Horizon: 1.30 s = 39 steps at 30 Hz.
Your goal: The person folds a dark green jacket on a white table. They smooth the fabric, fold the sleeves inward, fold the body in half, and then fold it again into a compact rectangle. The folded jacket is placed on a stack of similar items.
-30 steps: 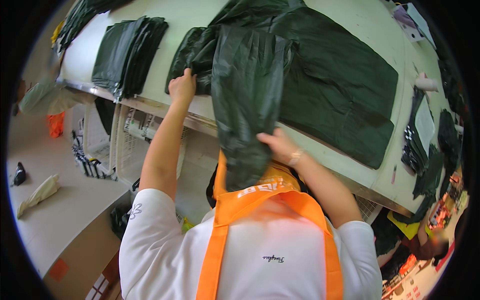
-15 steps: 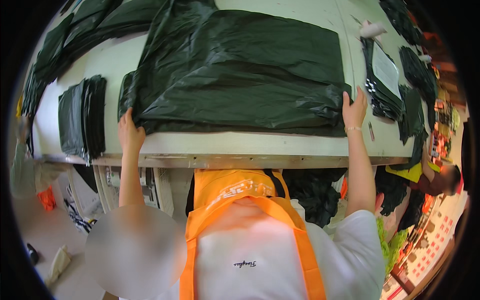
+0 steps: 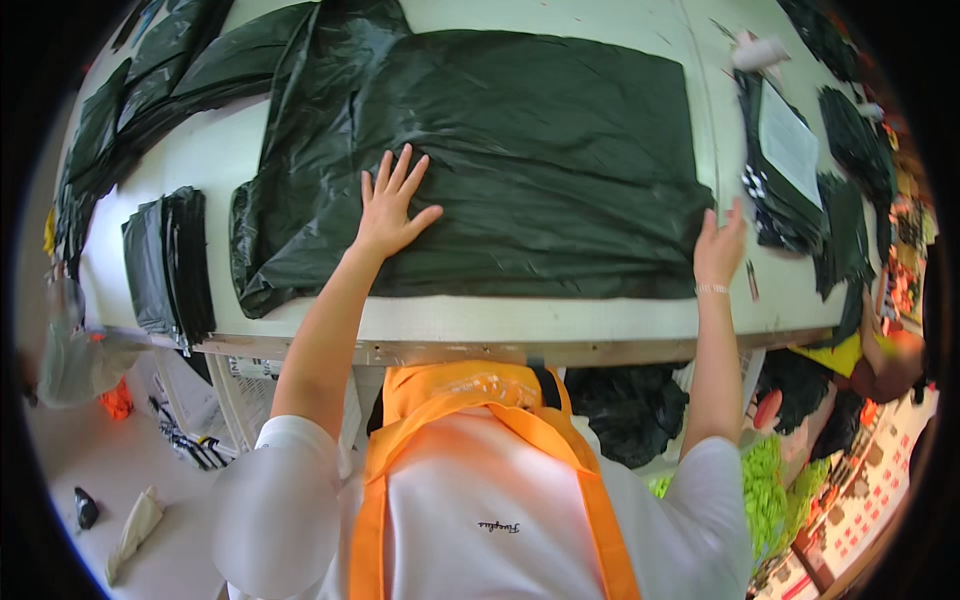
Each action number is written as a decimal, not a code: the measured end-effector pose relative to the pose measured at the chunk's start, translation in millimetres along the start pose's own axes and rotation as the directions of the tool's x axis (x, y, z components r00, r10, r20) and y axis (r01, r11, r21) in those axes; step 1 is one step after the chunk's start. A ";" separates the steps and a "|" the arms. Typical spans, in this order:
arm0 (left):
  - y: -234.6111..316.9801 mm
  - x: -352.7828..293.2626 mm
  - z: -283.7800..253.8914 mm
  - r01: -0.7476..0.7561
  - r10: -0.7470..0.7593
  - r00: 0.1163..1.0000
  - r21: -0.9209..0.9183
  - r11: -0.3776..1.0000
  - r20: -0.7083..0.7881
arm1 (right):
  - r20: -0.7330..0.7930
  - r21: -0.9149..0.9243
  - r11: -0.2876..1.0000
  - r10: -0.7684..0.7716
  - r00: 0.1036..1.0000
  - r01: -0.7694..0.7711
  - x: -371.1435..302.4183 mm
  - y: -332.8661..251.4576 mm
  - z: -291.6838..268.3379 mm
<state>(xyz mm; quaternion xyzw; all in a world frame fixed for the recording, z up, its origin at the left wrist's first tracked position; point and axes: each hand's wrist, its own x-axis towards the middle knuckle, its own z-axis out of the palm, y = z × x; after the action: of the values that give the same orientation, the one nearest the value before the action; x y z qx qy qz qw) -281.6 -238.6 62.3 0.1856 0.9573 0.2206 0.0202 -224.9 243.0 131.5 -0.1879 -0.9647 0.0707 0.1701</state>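
A large dark green plastic sheet [image 3: 520, 150] lies spread flat on a white work table [image 3: 500, 320]. My left hand [image 3: 392, 203] rests palm down on the sheet's near left part, fingers spread. My right hand [image 3: 720, 245] sits at the sheet's right near corner, fingers extended along its edge. Neither hand grips anything. My orange apron and white shirt fill the lower middle of the view.
A folded stack of dark bags [image 3: 168, 262] lies at the table's left end, more dark sheets [image 3: 150, 90] at the far left. Dark pieces and a white paper [image 3: 790, 150] lie to the right. Another person's arm [image 3: 885, 350] shows at right.
The sheet, held up and draped a second ago, now lies flat. My left hand moved from its left edge onto its surface; my right hand slid down to the near right corner.
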 end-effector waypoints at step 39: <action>-94.5 -132.5 -114.6 -0.124 0.126 0.992 0.158 0.980 0.002 | 0.369 0.198 0.758 -0.645 0.669 0.622 -86.2 -51.0 -9.8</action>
<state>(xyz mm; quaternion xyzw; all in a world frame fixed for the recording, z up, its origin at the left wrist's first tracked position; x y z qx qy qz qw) -204.9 -413.3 119.3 0.2455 0.9583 0.1456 -0.0124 -163.6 163.5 124.8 0.1827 -0.9803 0.0723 -0.0202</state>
